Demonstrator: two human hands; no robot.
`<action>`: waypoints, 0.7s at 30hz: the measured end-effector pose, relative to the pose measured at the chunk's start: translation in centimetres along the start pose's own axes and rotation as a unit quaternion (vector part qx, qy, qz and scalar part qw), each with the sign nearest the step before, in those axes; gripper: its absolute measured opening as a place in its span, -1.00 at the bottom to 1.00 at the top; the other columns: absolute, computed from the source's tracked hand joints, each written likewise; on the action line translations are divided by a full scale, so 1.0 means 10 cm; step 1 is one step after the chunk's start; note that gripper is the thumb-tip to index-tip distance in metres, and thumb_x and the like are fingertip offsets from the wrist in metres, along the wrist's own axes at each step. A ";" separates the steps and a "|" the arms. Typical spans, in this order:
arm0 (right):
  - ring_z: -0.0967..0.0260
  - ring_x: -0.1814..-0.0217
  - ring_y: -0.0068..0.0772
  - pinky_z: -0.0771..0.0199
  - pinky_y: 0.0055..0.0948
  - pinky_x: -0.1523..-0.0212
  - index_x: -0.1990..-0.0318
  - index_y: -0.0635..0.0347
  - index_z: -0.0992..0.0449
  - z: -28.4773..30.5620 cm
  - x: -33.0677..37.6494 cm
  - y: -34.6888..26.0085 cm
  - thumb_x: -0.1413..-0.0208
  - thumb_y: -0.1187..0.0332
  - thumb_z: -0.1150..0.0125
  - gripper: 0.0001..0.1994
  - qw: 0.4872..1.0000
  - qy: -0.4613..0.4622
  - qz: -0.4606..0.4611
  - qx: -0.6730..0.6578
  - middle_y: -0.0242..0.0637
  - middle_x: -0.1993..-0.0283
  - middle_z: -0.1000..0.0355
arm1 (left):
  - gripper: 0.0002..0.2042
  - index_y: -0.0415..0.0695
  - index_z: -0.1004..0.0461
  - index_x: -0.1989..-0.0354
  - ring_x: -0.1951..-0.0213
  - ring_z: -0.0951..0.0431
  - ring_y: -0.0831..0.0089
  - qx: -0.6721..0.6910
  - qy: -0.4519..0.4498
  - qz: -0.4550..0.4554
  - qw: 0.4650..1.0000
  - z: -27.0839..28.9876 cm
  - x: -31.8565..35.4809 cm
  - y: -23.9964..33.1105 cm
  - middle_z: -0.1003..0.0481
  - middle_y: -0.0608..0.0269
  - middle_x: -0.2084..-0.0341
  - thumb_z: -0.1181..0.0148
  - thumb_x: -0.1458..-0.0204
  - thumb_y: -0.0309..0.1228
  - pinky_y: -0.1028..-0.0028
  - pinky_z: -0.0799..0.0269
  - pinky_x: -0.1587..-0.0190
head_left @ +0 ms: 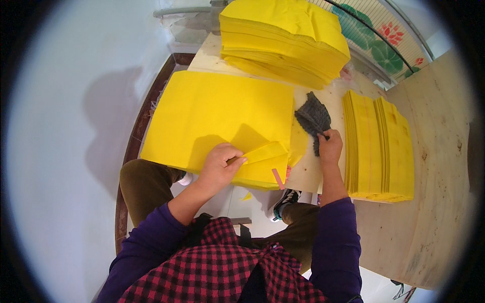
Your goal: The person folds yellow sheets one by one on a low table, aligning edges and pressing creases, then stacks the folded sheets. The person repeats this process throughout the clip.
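Observation:
A broad yellow fabric sheet [217, 108] lies flat on the wooden table before me, atop what looks like more yellow layers. Near its front right corner, my left hand [218, 164] pinches a turned-over yellow flap [268, 151] between thumb and fingers. Just right of the sheet, my right hand [331, 144] grips a dark grey knitted cloth [312, 113], which hangs crumpled from the fingers over the table. A small pinkish-red strip [278, 179] shows at the sheet's front right corner.
Behind the sheet rises a tall stack of yellow fabric [283, 48]. Two narrower folded yellow stacks [379, 146] sit at the right, beside a wooden board [429, 166]. A white wall [65, 126] bounds the left. My knees are below the table's front edge.

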State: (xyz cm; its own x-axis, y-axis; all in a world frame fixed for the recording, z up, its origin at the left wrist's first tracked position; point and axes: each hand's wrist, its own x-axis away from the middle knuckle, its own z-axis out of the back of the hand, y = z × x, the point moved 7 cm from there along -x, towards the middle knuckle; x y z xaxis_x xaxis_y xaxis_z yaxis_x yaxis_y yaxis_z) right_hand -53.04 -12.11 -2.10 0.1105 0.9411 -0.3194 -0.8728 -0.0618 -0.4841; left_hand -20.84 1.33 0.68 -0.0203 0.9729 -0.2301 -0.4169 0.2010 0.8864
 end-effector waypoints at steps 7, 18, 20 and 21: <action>-0.41 0.18 -0.10 -0.41 -0.31 0.20 0.21 0.26 -0.53 0.20 0.02 0.03 0.00 0.45 -0.23 -0.82 0.993 -0.032 0.112 -0.017 -0.16 0.17 -0.46 | -0.92 -0.20 -0.51 0.46 0.43 -0.42 0.16 0.008 -0.003 -0.089 0.996 0.01 0.04 0.07 -0.44 0.13 0.58 -0.26 0.14 -0.49 0.28 -0.31 0.35; -0.40 0.26 -0.55 -0.39 -0.58 0.23 0.19 0.30 -0.54 0.49 0.43 -1.04 -0.12 0.47 -0.16 -0.86 0.961 -0.185 0.058 -0.199 -0.34 0.26 -0.47 | -0.83 -0.17 -0.53 0.33 0.21 -0.45 0.11 -0.095 -0.067 -0.189 0.975 -0.03 0.18 0.29 -0.48 0.13 0.30 -0.26 0.14 -0.46 0.24 -0.37 0.14; -0.42 0.26 -0.47 -0.41 -0.54 0.22 0.20 0.30 -0.53 0.43 0.49 -1.36 -0.10 0.47 -0.16 -0.86 0.950 -0.204 0.100 -0.214 -0.28 0.25 -0.47 | -0.81 -0.18 -0.52 0.29 0.18 -0.44 0.11 -0.131 -0.073 -0.205 0.967 0.05 0.23 0.34 -0.48 0.11 0.28 -0.25 0.12 -0.44 0.25 -0.36 0.11; -0.43 0.26 -0.42 -0.42 -0.52 0.23 0.21 0.30 -0.53 0.40 0.51 -1.49 -0.09 0.47 -0.16 -0.86 0.946 -0.207 0.124 -0.215 -0.23 0.25 -0.47 | -0.80 -0.19 -0.52 0.28 0.16 -0.44 0.10 -0.151 -0.066 -0.214 0.963 0.13 0.27 0.35 -0.47 0.10 0.27 -0.25 0.11 -0.44 0.24 -0.35 0.09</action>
State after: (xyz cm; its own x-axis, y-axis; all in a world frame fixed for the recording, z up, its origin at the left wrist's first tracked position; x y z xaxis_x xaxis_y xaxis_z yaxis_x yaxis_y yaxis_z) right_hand -41.34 -5.05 6.72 -0.3458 0.9242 -0.1623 -0.5629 -0.3427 -0.7521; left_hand -21.20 4.76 3.69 0.3199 0.8179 -0.4783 -0.6070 0.5645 0.5593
